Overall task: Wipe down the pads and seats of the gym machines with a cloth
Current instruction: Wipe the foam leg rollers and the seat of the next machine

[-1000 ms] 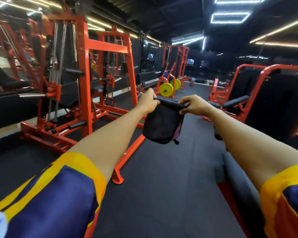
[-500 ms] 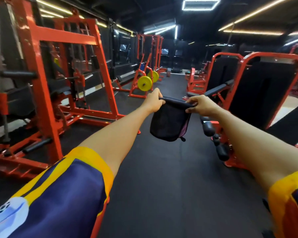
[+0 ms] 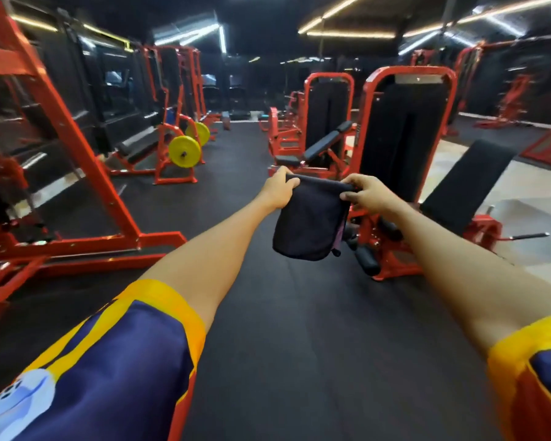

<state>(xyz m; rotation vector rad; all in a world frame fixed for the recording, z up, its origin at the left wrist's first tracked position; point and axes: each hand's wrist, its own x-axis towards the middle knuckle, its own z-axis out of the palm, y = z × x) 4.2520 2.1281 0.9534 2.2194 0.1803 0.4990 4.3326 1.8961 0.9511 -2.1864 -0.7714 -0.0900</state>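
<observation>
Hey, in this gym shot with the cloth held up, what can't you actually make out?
All in the head view.
Nearest machine: lower part hidden behind the cloth and right hand.
The cloth itself: folded, inner faces hidden; dampness cannot be told.
Left rack: cut off by the frame edge, blurred.
Back-wall machines: too small and dark.
</observation>
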